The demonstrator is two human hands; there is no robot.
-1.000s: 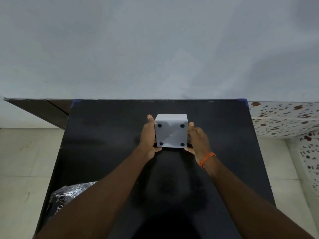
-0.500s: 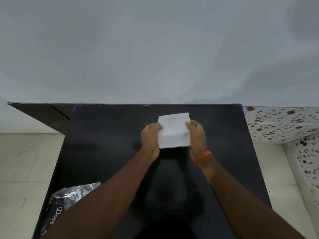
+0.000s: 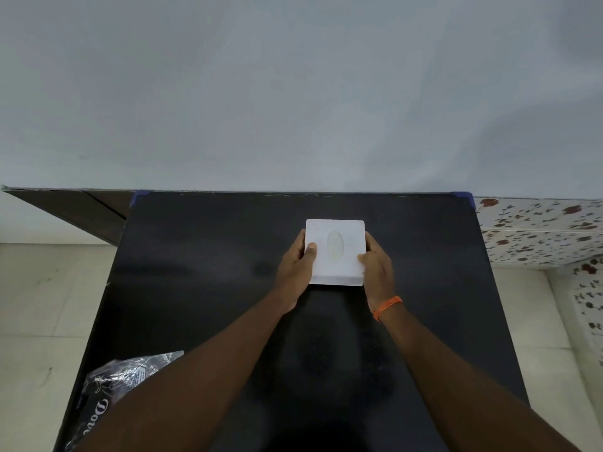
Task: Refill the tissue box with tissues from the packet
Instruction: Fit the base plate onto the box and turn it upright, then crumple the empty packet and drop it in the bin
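Note:
A white square tissue box (image 3: 335, 252) sits upright on the black table (image 3: 202, 288), its oval slot facing up. My left hand (image 3: 298, 269) grips the box's left side with the thumb on top. My right hand (image 3: 375, 265), with an orange band at the wrist, grips the right side. A dark plastic tissue packet (image 3: 111, 389) with white lettering lies at the table's near left corner, partly hidden by my left forearm.
The table stands against a pale grey wall (image 3: 293, 93). A dark wooden board (image 3: 81, 207) leans at the left. A flower-patterned surface (image 3: 538, 230) is at the right. Pale floor tiles (image 3: 42, 305) flank the table.
The box was bottom-up with its black feet showing; both hands turned it over and lowered it, so the slot side now faces up on the table.

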